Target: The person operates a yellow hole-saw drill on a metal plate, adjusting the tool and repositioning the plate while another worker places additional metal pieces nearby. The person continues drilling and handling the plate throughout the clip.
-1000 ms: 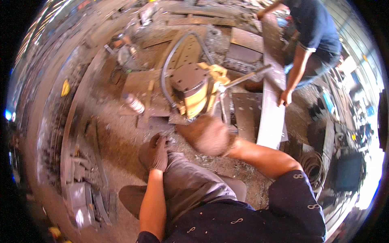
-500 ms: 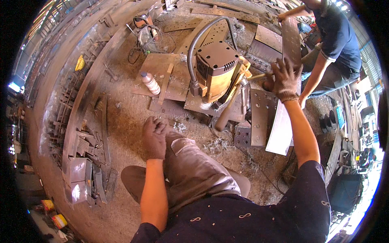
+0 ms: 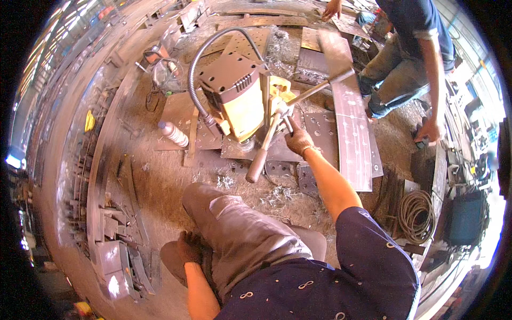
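Drill press [image 3: 240, 101], yellow body w/ dark brown top housing, stands on perforated steel plates [image 3: 320, 133] on the workshop floor, just ahead of our knee. Head view only.

Right hand [image 3: 298, 140]: gloved, fingers clenched round one spoke of the feed handle [image 3: 266, 146] at the drill's right side; spoke ends in a wooden grip pointing down toward us. Second spoke runs up-right. Left hand [image 3: 188, 249]: gloved, low by our left thigh, resting on something dark near the floor; cannot tell if it grips it or lies flat.

Step, as we judge it: feeding the drill down into the plate. Next move prob. calls for steady pull on the spoke, w/ hand clear of the bit.

Look of the drill: grey flex hose [image 3: 205, 58] arcs over its back; metal shavings [image 3: 277, 194] litter the floor below. Plastic bottle [image 3: 173, 133] lies to its left. Another person [image 3: 416, 58] crouches beyond, long steel strip [image 3: 346, 106] between.
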